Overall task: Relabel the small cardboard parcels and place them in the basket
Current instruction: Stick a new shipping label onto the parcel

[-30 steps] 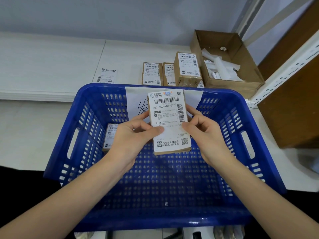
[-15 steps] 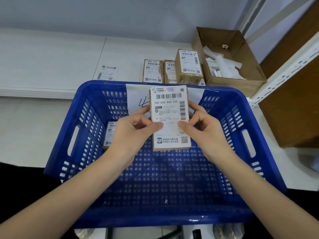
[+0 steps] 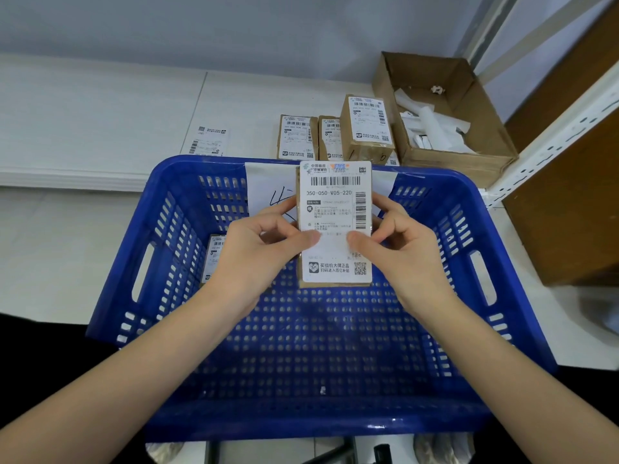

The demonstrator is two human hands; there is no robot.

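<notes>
While both hands grip it, the small cardboard parcel (image 3: 335, 226) hangs label-up above the blue basket (image 3: 522, 262), over the half of the basket floor farthest from the person. Its white shipping label (image 3: 336, 195) covers nearly the whole top face, with a barcode along the far end and a QR code at the near right corner. The left hand (image 3: 254, 259) holds the parcel's left edge, thumb pressed flat on the label and fingers curled underneath. The right hand (image 3: 405, 256) mirrors it on the right edge, thumb on the label, fingers bent round the side. The two thumb tips lie near each other across the middle of the label but do not touch.

Inside the basket, against its left wall, lies a second labelled parcel (image 3: 214, 259), partly hidden by the left hand. A white sheet with handwriting (image 3: 268, 192) is stuck to the basket's far wall, behind the held parcel.

Beyond the basket's far rim, three more labelled parcels (image 3: 366, 127) stand close together on the white tabletop (image 3: 100, 112), the rightmost one sitting higher. Left of those, still beyond the far rim, a loose label sheet (image 3: 209, 140) lies flat. Past the basket's far right corner, an open cardboard box (image 3: 489, 149) holds white paper scraps
</notes>
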